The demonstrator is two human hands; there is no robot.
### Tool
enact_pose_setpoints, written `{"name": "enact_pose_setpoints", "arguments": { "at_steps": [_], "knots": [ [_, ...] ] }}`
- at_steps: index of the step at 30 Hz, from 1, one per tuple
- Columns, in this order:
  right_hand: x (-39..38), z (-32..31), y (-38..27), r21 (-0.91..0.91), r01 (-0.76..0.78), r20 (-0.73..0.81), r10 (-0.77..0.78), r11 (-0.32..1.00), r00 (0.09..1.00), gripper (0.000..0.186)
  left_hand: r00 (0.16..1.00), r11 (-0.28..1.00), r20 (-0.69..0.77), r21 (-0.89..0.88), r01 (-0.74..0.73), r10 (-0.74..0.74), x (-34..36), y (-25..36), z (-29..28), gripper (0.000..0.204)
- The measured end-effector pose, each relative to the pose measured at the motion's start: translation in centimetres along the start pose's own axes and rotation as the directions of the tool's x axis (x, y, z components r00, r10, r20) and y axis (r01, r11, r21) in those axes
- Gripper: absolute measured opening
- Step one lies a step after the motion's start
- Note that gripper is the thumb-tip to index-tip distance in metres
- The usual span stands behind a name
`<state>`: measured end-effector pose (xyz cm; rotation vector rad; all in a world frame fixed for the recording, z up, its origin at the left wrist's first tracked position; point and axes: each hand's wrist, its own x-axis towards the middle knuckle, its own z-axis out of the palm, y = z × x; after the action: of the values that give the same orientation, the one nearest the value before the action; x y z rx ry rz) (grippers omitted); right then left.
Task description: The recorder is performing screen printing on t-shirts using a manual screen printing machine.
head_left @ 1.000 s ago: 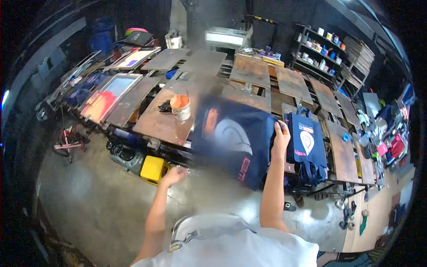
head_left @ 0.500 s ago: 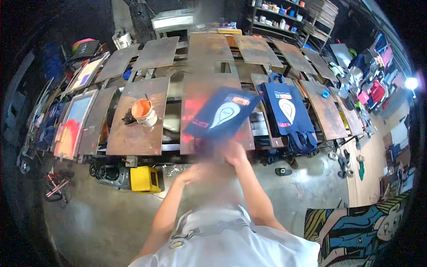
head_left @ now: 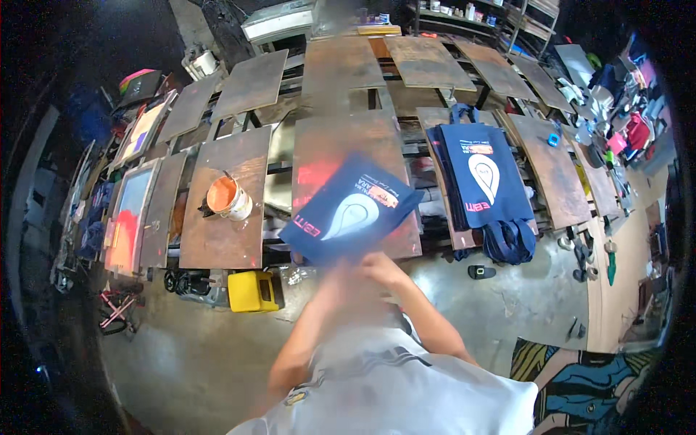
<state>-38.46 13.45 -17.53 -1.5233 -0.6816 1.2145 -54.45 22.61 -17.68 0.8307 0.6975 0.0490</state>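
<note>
A dark blue tote bag (head_left: 348,210) with a white teardrop print and pink lettering is tilted in front of me, over the near edge of the middle board (head_left: 341,134). My right hand (head_left: 380,270) is closed at the bag's lower edge, with the grip partly blurred. Close beside it, my left hand (head_left: 330,290) is smeared, its fingers hidden. To the right, a stack of matching tote bags (head_left: 478,167) lies on another board, handles hanging over the front edge.
A bucket of orange paint (head_left: 230,199) stands on the left board (head_left: 217,239). Printing frames (head_left: 130,217) lean further left. A yellow box (head_left: 252,291) sits on the floor by the table. One sandal (head_left: 481,272) lies on the floor at right.
The held bag has shifted slightly left and down, its print now facing up more plainly. My left hand has moved in closer to my right. The head view has shifted.
</note>
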Motion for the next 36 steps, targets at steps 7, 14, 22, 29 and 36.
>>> {"name": "enact_pose_setpoints", "arguments": {
  "at_steps": [7, 14, 22, 29, 36],
  "knots": [
    [1.7, -4.2, 0.4, 0.240, -0.289, 0.129, 0.265, 0.927, 0.956, 0.029, 0.944, 1.000, -0.330, 0.004, -0.013, 0.014, 2.0, -4.8, -4.3, 0.029],
    [7.3, -12.1, 4.8, 0.536, -0.162, -0.078, 0.240, 0.829, 0.968, 0.021, 0.790, 0.923, -0.494, 0.305, -0.233, 0.363, 0.9, -5.3, -8.6, 0.031],
    [7.7, -13.7, 3.6, 0.776, 0.039, -0.174, 0.154, 0.630, 0.973, 0.025, 0.810, 0.931, -0.489, 0.315, -0.184, 0.325, 1.5, 1.6, -8.6, 0.017],
    [6.0, -11.4, 3.0, 0.868, 0.356, -0.366, -0.037, 0.346, 0.930, 0.030, 0.824, 0.874, -0.317, 0.296, -0.385, 0.470, 7.8, 8.4, -11.5, 0.039],
    [4.9, -6.2, 5.3, 0.932, 0.262, -0.277, 0.027, 0.252, 0.960, 0.032, 0.751, 0.682, -0.145, 0.552, -0.479, 0.645, 6.3, 12.8, -14.0, 0.025]
  ]
}}
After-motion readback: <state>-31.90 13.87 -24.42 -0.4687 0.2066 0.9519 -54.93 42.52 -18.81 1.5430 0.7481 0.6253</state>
